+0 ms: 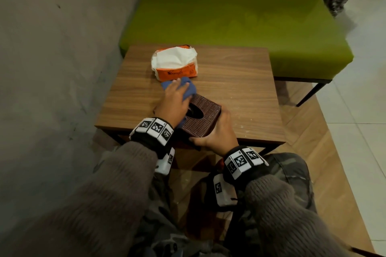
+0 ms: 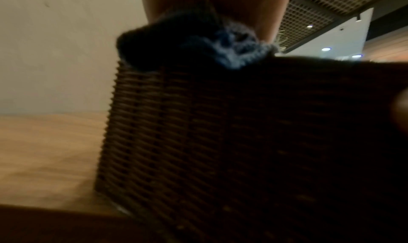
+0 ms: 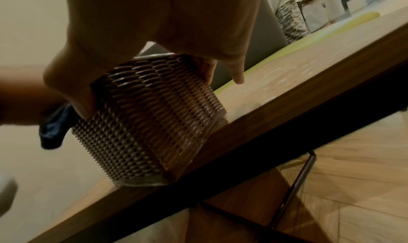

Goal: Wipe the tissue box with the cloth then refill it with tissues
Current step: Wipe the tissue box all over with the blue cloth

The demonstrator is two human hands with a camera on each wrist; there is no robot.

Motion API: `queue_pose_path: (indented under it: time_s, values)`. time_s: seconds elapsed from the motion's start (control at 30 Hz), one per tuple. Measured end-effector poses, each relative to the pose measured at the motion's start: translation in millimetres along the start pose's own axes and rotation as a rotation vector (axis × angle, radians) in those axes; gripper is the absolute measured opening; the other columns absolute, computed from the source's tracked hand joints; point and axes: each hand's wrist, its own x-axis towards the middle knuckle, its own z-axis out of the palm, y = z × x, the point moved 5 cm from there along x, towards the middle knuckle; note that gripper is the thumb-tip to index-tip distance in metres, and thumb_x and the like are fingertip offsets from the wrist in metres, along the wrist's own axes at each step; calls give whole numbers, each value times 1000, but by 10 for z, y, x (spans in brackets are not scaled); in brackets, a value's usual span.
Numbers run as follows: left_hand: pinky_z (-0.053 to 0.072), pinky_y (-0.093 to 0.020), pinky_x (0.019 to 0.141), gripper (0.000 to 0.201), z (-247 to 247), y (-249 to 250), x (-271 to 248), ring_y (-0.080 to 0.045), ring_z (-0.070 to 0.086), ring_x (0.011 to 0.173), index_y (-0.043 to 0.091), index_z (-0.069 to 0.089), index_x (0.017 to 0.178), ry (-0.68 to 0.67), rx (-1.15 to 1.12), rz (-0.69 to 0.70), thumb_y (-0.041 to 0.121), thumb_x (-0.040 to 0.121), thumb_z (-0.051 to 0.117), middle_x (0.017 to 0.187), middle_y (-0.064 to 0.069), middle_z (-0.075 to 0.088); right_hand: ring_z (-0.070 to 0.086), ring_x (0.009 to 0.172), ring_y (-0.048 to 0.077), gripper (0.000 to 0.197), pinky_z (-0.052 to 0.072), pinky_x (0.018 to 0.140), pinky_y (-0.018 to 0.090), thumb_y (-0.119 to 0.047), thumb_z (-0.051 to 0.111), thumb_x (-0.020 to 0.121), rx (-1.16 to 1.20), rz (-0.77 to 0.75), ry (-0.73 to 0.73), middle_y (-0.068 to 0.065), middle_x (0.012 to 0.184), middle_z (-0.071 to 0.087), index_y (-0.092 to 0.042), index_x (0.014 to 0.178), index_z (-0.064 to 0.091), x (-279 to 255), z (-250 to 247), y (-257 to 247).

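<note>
**Cloth on the box top, box held at the table's near edge**

From the head camera I start at the far left, where a bare grey wall (image 1: 52,69) runs down the side of the scene. Next to it stands the small wooden table (image 1: 240,81), with a green bench (image 1: 240,25) behind it.

My left hand (image 1: 174,102) lies flat with its fingers stretched forward, pressing the blue cloth (image 1: 188,87) down onto the far left part of the tissue box (image 1: 205,120). In my left wrist view the cloth (image 2: 198,42) bunches over the top edge of the box's woven side (image 2: 220,133), though that picture is blurred and dark, so I cannot tell how the fingers lie from there.

Just beyond the cloth, near the middle of the table, sits the orange pack of tissues (image 1: 175,64), torn open on top with white tissue showing. It is close to the cloth; I cannot tell whether they touch.

The tissue box is brown and woven, with a dark oval opening in its top. It stands on the table at the near edge, turned corner-on to me.

My right hand (image 1: 217,133) grips the box at its near right corner, thumb along the near side and fingers wrapped over the right side. My right wrist view shows the fingers (image 3: 209,70) against the woven wall (image 3: 154,117) and the box's base at the table edge (image 3: 287,117).

To the right are the wood floor (image 1: 313,152) and pale tiles (image 1: 359,110).
</note>
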Motion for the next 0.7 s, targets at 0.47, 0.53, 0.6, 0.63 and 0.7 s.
queue_pose_path:
  time_s: [0.47, 0.53, 0.6, 0.63, 0.7]
  values:
    - [29, -30, 112, 42, 127, 317, -1056, -22, 40, 131, 4, 55, 128, 37, -189, 293, 18, 88, 53, 137, -14, 50, 44, 129, 33, 104, 38, 105, 55, -55, 68, 60, -37, 50, 46, 16, 138, 41, -3, 142, 29, 8, 41, 47]
    - [26, -27, 114, 44, 145, 271, -1092, -18, 36, 133, 4, 54, 128, -79, -195, 436, 20, 88, 48, 139, -13, 48, 45, 127, 34, 91, 37, 104, 55, -44, 72, 72, -74, 25, 56, 18, 136, 43, -1, 141, 32, 8, 38, 71]
    - [23, -28, 115, 46, 108, 102, -1037, -17, 33, 136, 5, 51, 131, -119, -155, 487, 19, 87, 46, 142, -13, 44, 45, 125, 33, 104, 38, 105, 53, -44, 82, 61, -89, 10, 75, 16, 135, 43, -2, 141, 30, -18, 23, 71]
    - [22, -29, 116, 48, 64, -12, -978, -17, 30, 138, 6, 50, 133, -104, -145, 462, 18, 86, 45, 144, -13, 42, 45, 125, 32, 114, 39, 105, 51, -50, 83, 51, -83, 16, 89, 13, 133, 42, -3, 140, 30, -27, 13, 63]
    - [23, -32, 115, 48, -47, -262, -798, -15, 27, 139, 5, 48, 134, -26, -191, 314, 14, 87, 46, 145, -13, 40, 44, 125, 28, 124, 39, 105, 48, -58, 83, 39, -89, 34, 106, 9, 131, 41, -5, 138, 30, -23, -1, 52]
